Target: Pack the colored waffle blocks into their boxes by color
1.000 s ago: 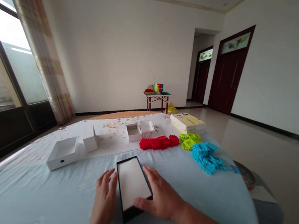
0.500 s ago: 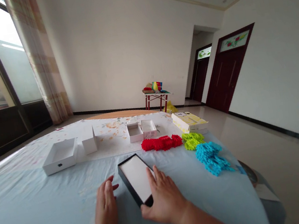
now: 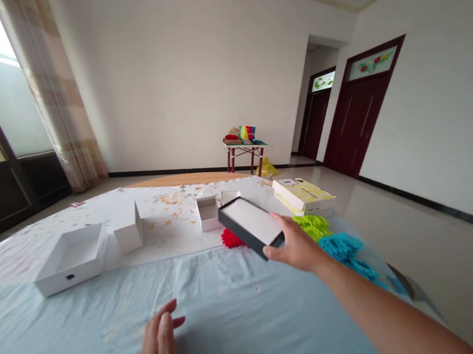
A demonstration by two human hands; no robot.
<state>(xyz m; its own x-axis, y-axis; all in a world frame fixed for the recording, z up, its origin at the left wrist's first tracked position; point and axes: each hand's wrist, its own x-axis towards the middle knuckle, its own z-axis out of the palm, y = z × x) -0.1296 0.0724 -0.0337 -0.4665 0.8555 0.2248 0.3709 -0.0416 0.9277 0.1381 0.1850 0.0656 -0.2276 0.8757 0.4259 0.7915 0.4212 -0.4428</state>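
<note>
Right hand [image 3: 297, 244]: I'm gripping one end of a black-walled, white-faced rectangular box [image 3: 251, 217], partly hiding bumpy red plastic pieces [image 3: 230, 238]. Left hand [image 3: 156, 347] (half-open): holding nothing. One-ended gripping is risking a slip.

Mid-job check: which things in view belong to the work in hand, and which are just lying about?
In the work:
black-sided box, held by the right hand

Apparently just lying about, not held:
open white box
angular white box
small white boxes
red pieces
green pieces
blue pieces
yellow-and-white box
</note>
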